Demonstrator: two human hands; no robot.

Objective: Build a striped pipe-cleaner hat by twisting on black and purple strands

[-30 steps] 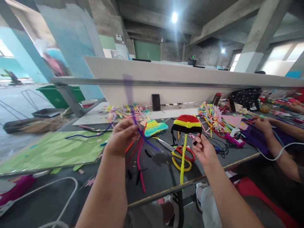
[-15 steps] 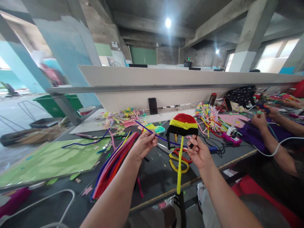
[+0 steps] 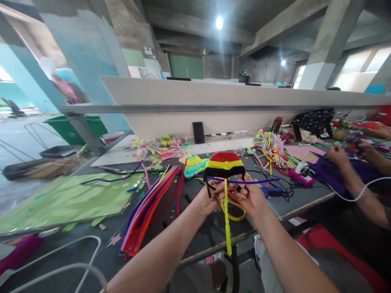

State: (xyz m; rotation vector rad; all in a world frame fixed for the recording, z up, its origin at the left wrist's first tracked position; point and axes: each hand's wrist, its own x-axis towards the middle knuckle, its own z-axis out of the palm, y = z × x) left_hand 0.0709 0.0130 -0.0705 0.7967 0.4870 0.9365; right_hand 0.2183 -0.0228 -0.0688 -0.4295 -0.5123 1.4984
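Observation:
Both my hands meet above the table's front part, around a pipe-cleaner craft (image 3: pixel 225 165) with a red, yellow and black striped dome and a long yellow stem (image 3: pixel 227 228). My right hand (image 3: pixel 252 197) has its fingers closed on the craft, by the black end at its lower right. A dark blue pipe cleaner (image 3: pixel 259 181) lies level across the craft, just under the black band. My left hand (image 3: pixel 212 199) is closed in a pinch behind the stem, at that blue pipe cleaner; its fingertips are partly hidden. Scissors with yellow and red handles (image 3: pixel 238 215) lie beneath.
A bundle of coloured pipe cleaners (image 3: pixel 146 215) lies left of my hands, near a green sheet (image 3: pixel 67 199). A blue-handled tool (image 3: pixel 271 191) and a pink power strip (image 3: pixel 301 178) are to the right. A phone (image 3: pixel 198 132) leans on the partition. Another person's hands (image 3: pixel 340 156) work at far right.
My left hand has moved right to the craft, bringing the blue pipe cleaner across below the black band. The craft in my right hand has shifted slightly left and down.

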